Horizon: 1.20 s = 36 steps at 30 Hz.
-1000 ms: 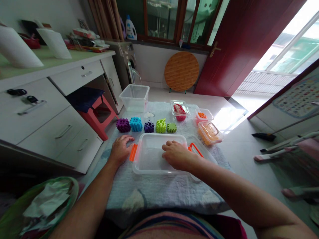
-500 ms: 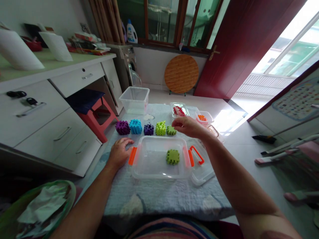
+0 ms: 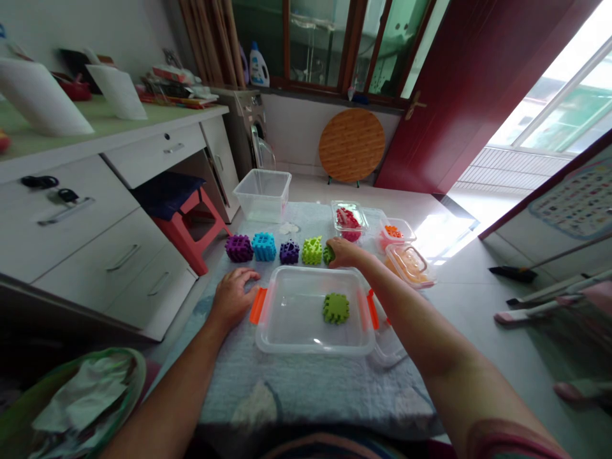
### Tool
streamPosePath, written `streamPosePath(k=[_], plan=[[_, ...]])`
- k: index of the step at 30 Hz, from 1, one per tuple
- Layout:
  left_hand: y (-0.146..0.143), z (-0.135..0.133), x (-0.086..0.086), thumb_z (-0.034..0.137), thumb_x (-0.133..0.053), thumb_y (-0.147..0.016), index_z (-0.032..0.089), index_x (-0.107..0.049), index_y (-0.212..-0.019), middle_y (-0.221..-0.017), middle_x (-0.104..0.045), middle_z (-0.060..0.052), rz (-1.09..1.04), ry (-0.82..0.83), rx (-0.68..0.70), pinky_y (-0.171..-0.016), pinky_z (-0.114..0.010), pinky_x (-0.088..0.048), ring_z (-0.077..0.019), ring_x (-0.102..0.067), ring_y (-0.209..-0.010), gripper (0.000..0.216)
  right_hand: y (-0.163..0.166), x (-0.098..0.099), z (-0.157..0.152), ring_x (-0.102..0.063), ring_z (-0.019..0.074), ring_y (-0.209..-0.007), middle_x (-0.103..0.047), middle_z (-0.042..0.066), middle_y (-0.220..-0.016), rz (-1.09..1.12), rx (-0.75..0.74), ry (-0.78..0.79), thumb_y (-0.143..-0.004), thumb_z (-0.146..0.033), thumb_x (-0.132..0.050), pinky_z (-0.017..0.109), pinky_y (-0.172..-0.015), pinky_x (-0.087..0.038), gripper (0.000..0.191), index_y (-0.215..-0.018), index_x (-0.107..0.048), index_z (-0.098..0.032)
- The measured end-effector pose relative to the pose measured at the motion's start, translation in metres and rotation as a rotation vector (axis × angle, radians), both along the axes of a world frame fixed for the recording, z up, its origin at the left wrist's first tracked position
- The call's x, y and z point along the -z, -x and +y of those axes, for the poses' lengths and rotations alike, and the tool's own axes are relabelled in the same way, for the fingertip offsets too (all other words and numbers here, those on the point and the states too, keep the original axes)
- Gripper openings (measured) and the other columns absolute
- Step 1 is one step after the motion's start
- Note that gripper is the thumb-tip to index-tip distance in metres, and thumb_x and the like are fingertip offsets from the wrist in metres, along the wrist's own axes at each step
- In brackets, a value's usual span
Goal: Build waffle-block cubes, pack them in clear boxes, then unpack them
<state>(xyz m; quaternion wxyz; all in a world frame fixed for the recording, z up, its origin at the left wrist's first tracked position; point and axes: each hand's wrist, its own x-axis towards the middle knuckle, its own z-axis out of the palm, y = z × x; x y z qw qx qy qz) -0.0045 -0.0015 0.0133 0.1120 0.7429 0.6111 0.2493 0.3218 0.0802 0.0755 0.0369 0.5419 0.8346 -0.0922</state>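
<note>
Right grip (image 3: 345, 252), beside the small green block (image 3: 327, 255) earlier, now clasps it; left grip (image 3: 234, 294) lies loosely spread.

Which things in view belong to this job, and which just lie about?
Apparently in use:
right hand, at the small green block
left hand, beside the clear orange-latched box
green piece inside it
other coloured blocks

Lying about:
stool
round wooden board
white bottle

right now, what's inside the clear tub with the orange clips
Inside the clear tub, one green piece with notched edges lies toward the right side. Whatever is directly beneath that piece is covered, so it can't be seen.
</note>
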Motion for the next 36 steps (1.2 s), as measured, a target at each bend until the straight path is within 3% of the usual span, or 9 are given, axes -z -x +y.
streamPosePath(k=[6,9,12,15,18,21,25,31,36], plan=[[0.000,0.000,-0.001,0.035,-0.052,-0.078,0.020,-0.070,-0.098,-0.114,-0.066,-0.008,0.005,-0.007,0.005,-0.099,-0.041,-0.044,-0.0274,-0.060,-0.107,0.031,-0.002,-0.008,-0.007,-0.064,0.0280,-0.101,-0.067,0.017,-0.113,-0.003,0.018,-0.013,-0.066,-0.027,-0.076,0.030,-0.082,-0.047,0.047,-0.108,-0.063,-0.011],[0.000,0.000,-0.002,0.036,-0.051,-0.078,0.019,-0.070,-0.098,-0.114,-0.066,-0.008,0.012,-0.009,0.011,-0.099,-0.042,-0.044,-0.0278,-0.060,-0.107,0.032,-0.008,-0.036,-0.018,-0.063,0.0255,-0.098,-0.067,0.014,-0.108,0.077,0.045,-0.053,-0.066,-0.027,-0.074,0.030,-0.083,-0.047,0.046,-0.108,-0.062,-0.011],[0.000,-0.001,-0.003,0.036,-0.051,-0.079,0.019,-0.070,-0.098,-0.115,-0.066,-0.009,0.013,-0.003,0.007,-0.100,-0.042,-0.044,-0.0276,-0.060,-0.107,0.032,-0.009,-0.076,-0.041,-0.060,0.0246,-0.100,-0.065,0.014,-0.111,0.178,0.037,-0.118,-0.068,-0.028,-0.073,0.033,-0.088,-0.045,0.051,-0.114,-0.060,-0.010],[0.000,-0.002,-0.002,0.034,-0.052,-0.078,0.020,-0.070,-0.098,-0.116,-0.066,-0.008,0.005,0.000,0.002,-0.100,-0.041,-0.043,-0.0266,-0.059,-0.108,0.031,0.002,-0.111,-0.075,-0.058,0.0240,-0.103,-0.063,0.012,-0.114,0.261,-0.100,-0.095,-0.068,-0.028,-0.074,0.034,-0.092,-0.044,0.054,-0.118,-0.058,-0.014],[-0.001,-0.002,-0.002,0.034,-0.053,-0.078,0.021,-0.070,-0.098,-0.114,-0.066,-0.007,0.001,-0.002,-0.004,-0.101,-0.040,-0.043,-0.0257,-0.059,-0.108,0.029,0.019,-0.127,-0.107,-0.058,0.0213,-0.100,-0.061,0.009,-0.115,0.286,-0.290,0.063,-0.070,-0.028,-0.074,0.032,-0.090,-0.045,0.056,-0.122,-0.056,-0.015],[-0.001,-0.002,-0.002,0.034,-0.052,-0.078,0.022,-0.070,-0.097,-0.114,-0.066,-0.006,0.006,-0.005,-0.004,-0.101,-0.038,-0.043,-0.0251,-0.060,-0.108,0.029,0.035,-0.121,-0.124,-0.057,0.0198,-0.099,-0.061,0.009,-0.113,0.240,-0.437,0.190,-0.071,-0.025,-0.075,0.031,-0.088,-0.045,0.052,-0.119,-0.056,-0.015],[-0.001,-0.002,-0.002,0.034,-0.052,-0.078,0.021,-0.070,-0.098,-0.115,-0.066,-0.006,0.010,-0.003,-0.003,-0.102,-0.038,-0.042,-0.0250,-0.059,-0.108,0.029,0.054,-0.096,-0.125,-0.058,0.0226,-0.099,-0.063,0.011,-0.110,0.103,-0.526,0.185,-0.071,-0.028,-0.075,0.033,-0.086,-0.046,0.048,-0.114,-0.059,-0.013],[-0.001,-0.002,-0.003,0.032,-0.052,-0.078,0.019,-0.070,-0.099,-0.116,-0.065,-0.009,0.010,0.005,0.006,-0.102,-0.040,-0.042,-0.0268,-0.059,-0.109,0.030,0.081,-0.065,-0.127,-0.065,0.0262,-0.091,-0.066,0.015,-0.104,-0.092,-0.521,0.041,-0.073,-0.030,-0.069,0.034,-0.076,-0.051,0.043,-0.111,-0.059,-0.011],[-0.001,-0.003,-0.003,0.033,-0.053,-0.078,0.020,-0.070,-0.098,-0.115,-0.065,-0.007,0.008,0.002,0.006,-0.102,-0.039,-0.042,-0.0262,-0.059,-0.108,0.029,0.089,-0.049,-0.132,-0.069,0.0288,-0.091,-0.068,0.015,-0.103,-0.211,-0.479,0.024,-0.075,-0.032,-0.069,0.036,-0.071,-0.055,0.042,-0.112,-0.060,-0.013]])
